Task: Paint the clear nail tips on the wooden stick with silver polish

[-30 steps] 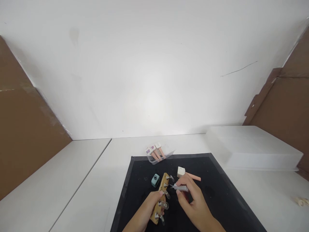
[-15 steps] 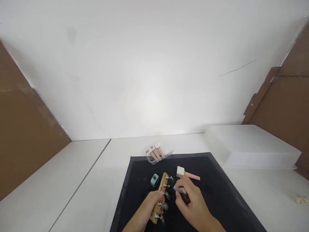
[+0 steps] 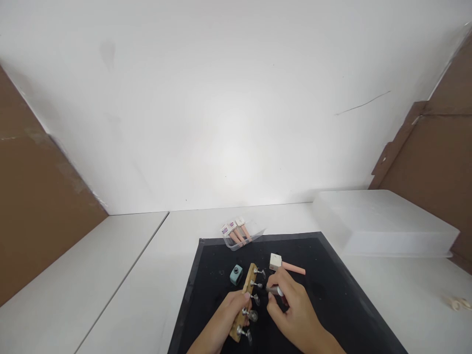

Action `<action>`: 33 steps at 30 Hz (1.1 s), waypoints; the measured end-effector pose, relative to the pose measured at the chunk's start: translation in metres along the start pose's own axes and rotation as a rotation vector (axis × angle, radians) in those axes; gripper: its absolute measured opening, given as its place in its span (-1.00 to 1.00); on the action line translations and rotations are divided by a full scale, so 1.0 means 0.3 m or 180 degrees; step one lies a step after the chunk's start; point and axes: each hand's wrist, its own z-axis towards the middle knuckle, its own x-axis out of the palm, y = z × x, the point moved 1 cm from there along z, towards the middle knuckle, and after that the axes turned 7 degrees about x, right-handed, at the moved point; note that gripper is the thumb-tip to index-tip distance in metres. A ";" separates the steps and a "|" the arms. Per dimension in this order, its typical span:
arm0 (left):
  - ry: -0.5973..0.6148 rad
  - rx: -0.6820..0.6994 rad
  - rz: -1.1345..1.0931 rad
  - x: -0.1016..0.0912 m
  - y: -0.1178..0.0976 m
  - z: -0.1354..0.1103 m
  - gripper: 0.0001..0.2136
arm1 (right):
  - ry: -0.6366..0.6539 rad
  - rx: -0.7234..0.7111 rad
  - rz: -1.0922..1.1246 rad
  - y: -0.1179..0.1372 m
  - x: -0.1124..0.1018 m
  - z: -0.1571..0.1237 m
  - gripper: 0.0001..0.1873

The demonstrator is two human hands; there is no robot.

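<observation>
My left hand [image 3: 221, 324] grips a wooden block [image 3: 244, 305] fitted with several metal tuning pegs, holding it tilted over the black mat [image 3: 332, 305]. My right hand [image 3: 295, 314] is closed on a small silver tool [image 3: 273, 290], its tip pointing at one of the pegs on the block's right side. A small teal block [image 3: 236, 274] lies just left of the wooden block's far end. A white cube on a pink handle [image 3: 285, 264] lies just beyond my right hand.
A clear tray [image 3: 241, 235] with pink-handled pieces sits at the mat's far edge. A white box [image 3: 383, 223] stands at the right. Brown boards lean at both sides. Small pale rings [image 3: 459, 305] lie at the far right.
My right hand has turned the silver tool slightly and drawn it closer to the pegs. The left hand and the wooden block have barely shifted.
</observation>
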 end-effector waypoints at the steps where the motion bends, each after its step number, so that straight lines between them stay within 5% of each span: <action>1: 0.0008 -0.0010 0.0010 0.000 0.000 0.000 -0.62 | -0.0009 -0.0005 -0.0015 0.000 0.001 0.001 -0.85; 14: -0.0076 -0.0069 0.0008 0.011 -0.029 -0.008 -0.58 | 0.0035 0.0093 0.0104 -0.004 -0.004 0.003 -0.84; 25: -0.0347 -0.0068 -0.0141 0.021 -0.045 -0.013 -0.57 | -0.0113 0.1262 0.2186 -0.005 -0.006 0.005 -0.96; 33: -0.0433 -0.0072 -0.0204 0.030 -0.065 -0.019 -0.56 | -0.0047 0.1224 0.2291 0.006 0.023 -0.002 -0.91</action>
